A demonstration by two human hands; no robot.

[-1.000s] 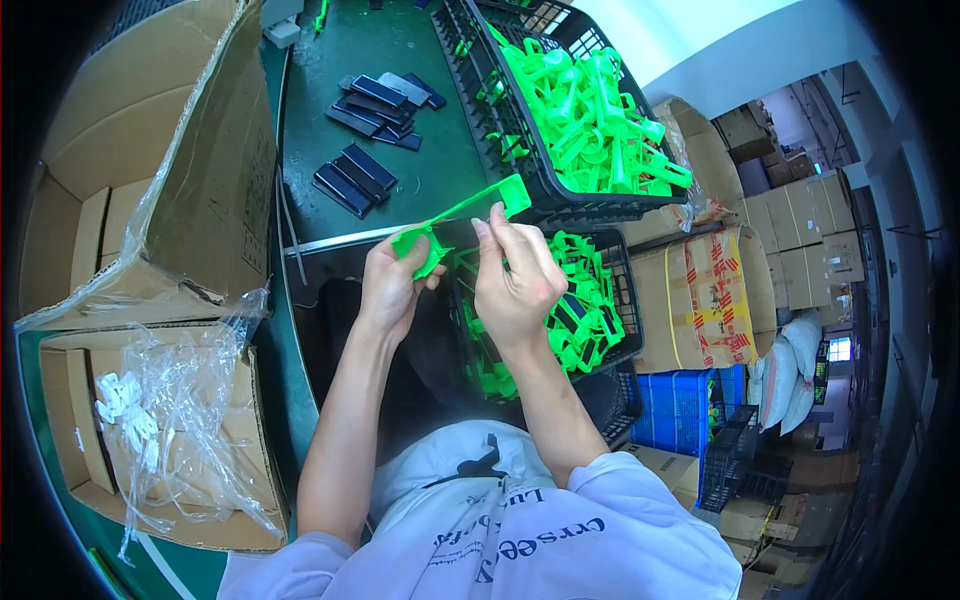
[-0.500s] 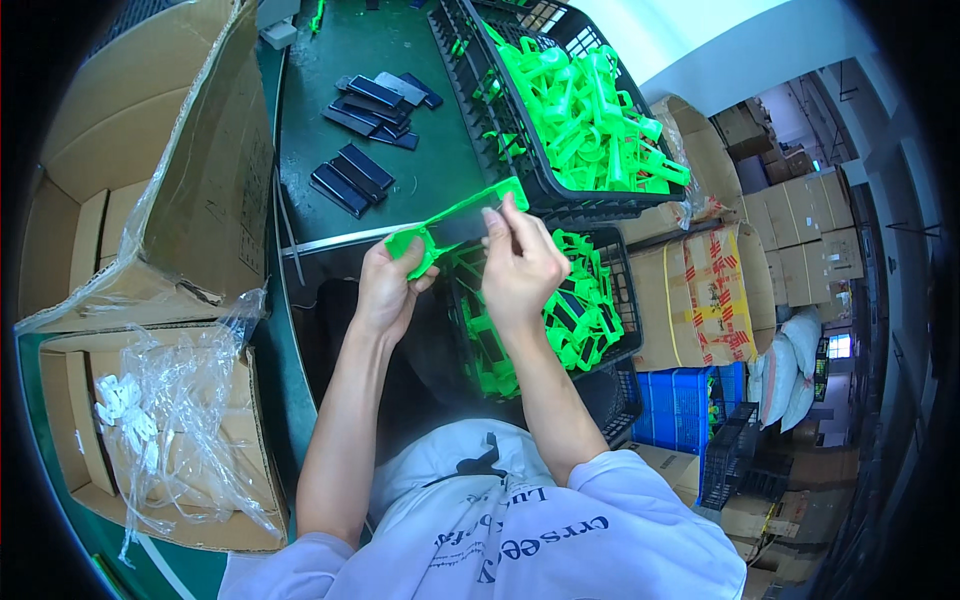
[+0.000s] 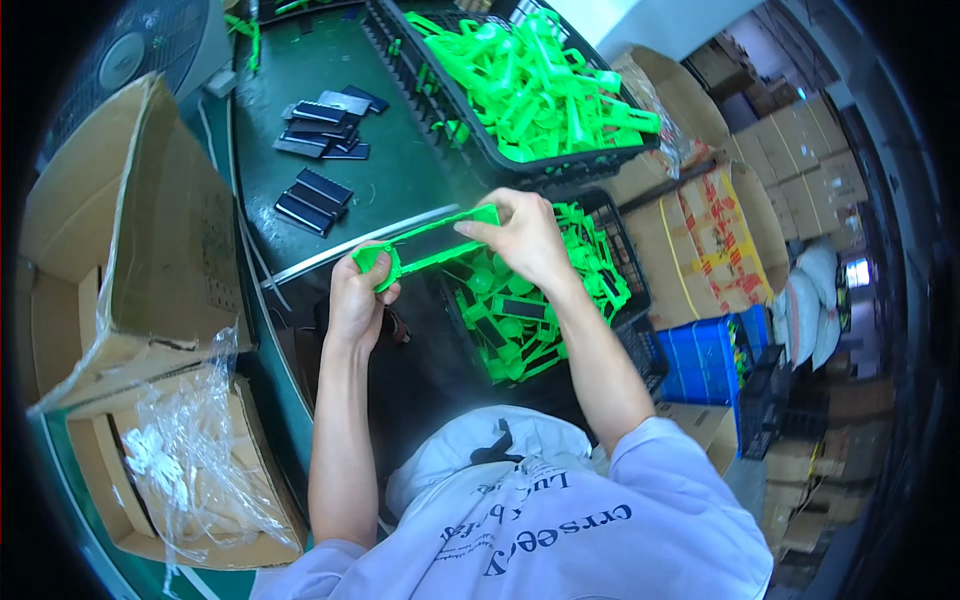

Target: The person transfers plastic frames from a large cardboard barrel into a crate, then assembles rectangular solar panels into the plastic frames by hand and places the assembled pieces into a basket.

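Observation:
Between my hands is a long bright green plastic frame (image 3: pixel 484 214) with a dark rectangular panel (image 3: pixel 432 243) lying in it. My left hand (image 3: pixel 352 305) grips the frame's rounded end, its thumb on top. At the other end my right hand (image 3: pixel 525 238) holds on, thumb against the panel and fingers behind. Below and right of the piece, a black crate holds green pieces (image 3: pixel 520 310), several with dark panels in them. Dark panels (image 3: pixel 312 200) lie on the green table, with a looser pile of panels (image 3: pixel 325 128) farther back.
A black crate (image 3: pixel 480 150) heaped with green plastic parts (image 3: pixel 535 85) stands at the far side. On the left are open cardboard boxes (image 3: pixel 165 290), one holding clear plastic wrap (image 3: pixel 205 450), and a fan (image 3: pixel 125 60). Cartons (image 3: pixel 710 235) and a blue crate (image 3: pixel 695 365) stand right.
My right hand has gone from a raised pinch at the frame's end to lying along it, thumb on the panel. The frame has turned its panel side more toward me. The whole view has shifted.

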